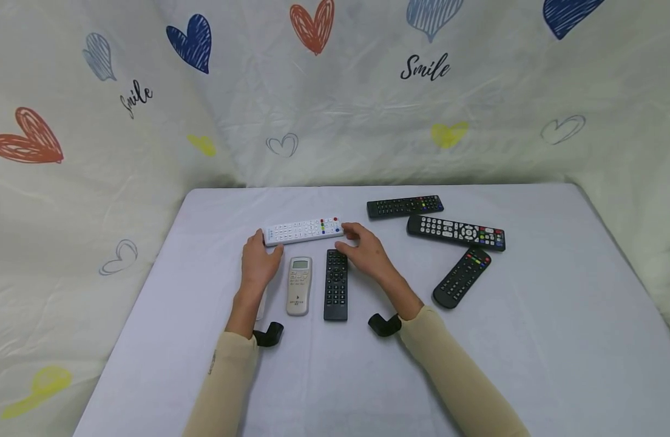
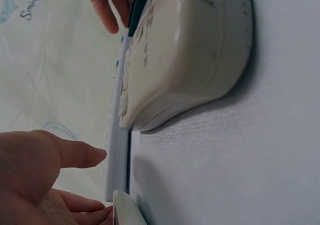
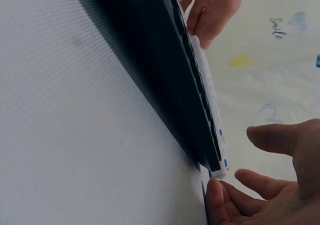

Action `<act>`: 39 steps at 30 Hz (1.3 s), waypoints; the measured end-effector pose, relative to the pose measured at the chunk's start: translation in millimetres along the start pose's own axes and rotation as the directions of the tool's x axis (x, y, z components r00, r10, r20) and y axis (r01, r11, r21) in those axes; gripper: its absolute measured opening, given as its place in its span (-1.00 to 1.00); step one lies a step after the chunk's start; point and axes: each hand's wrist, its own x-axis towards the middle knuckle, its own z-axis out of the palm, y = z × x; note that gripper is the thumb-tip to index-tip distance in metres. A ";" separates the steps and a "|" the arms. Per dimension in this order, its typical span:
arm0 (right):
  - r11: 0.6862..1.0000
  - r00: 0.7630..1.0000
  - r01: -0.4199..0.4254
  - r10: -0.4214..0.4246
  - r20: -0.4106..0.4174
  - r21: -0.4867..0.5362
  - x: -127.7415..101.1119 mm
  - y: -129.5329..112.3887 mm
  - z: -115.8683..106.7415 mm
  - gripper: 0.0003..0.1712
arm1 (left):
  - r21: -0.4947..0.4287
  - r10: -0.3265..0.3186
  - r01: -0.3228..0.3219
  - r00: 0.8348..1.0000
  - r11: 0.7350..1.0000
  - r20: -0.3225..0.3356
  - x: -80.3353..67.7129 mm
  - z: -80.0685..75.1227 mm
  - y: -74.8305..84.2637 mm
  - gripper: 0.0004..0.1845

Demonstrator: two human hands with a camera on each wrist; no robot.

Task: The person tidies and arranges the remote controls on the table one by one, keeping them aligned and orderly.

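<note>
Sleeved forearms reach in from the near edge of the counter (image 1: 531, 340). Left hand (image 1: 260, 261) holds the left end of a long white remote (image 1: 303, 230), fingers curled against it; right hand (image 1: 368, 250) touches its right end with loosely bent fingers (whether they truly pinch it, I cannot tell). Just nearer lie a beige remote (image 1: 299, 285) and a black remote (image 1: 335, 284), side by side.
</note>
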 end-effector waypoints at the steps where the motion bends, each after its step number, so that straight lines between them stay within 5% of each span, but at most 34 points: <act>1: 1.000 1.000 0.002 -0.002 0.003 -0.003 0.4 0.3 -0.1 -0.33 | -0.003 0.002 -0.002 1.000 1.000 0.004 0.3 0.1 0.3 -0.19; 8: 1.000 1.000 0.001 -0.001 0.015 -0.002 1.4 2.2 -1.6 -0.33 | -0.033 0.004 -0.004 1.000 0.999 0.004 -0.5 -1.0 2.1 -0.22; 24: 1.000 1.000 0.010 -0.010 0.002 0.024 1.3 6.1 -3.0 -0.32 | 0.016 0.020 -0.018 0.992 1.000 -0.122 -2.5 1.9 -1.9 -0.28; 39: 0.991 0.999 0.026 -0.024 -0.021 0.131 -0.7 4.9 -13.6 -0.36 | -0.058 0.042 -0.050 0.990 0.997 -0.135 -10.1 -6.0 2.3 -0.31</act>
